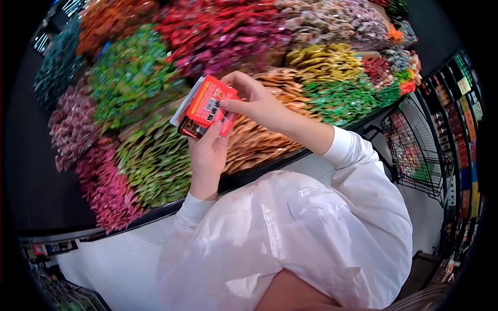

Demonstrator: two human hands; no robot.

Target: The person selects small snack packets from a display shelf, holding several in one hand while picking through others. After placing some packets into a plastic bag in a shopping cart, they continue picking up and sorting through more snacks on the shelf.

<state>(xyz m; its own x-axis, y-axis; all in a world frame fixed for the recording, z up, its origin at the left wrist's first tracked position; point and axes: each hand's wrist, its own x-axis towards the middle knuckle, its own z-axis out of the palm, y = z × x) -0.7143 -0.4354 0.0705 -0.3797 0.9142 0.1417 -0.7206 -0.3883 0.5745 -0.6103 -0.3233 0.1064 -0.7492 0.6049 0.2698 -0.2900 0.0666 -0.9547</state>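
Several small flat snack packets [207,94], the top one red with a barcode and dark printing, are stacked between my hands in front of the display. My left hand [206,155] is closed on the lower end of the stack, thumb over its front. From the upper right, my right hand [259,106] pinches the top red packet, its thumb on the face and its fingers behind. A dark packet and a pale edge show at the left side of the stack. Just beyond lie green-wrapped packets [161,155] and orange-brown packets [264,137].
The display stand holds rows of coloured packets, with red ones [207,26] at the back and green ones [340,98] to the right. A wire shopping cart [415,155] stands at the right, beside stocked shelves [459,129]. Pale floor tiles [119,264] show below left.
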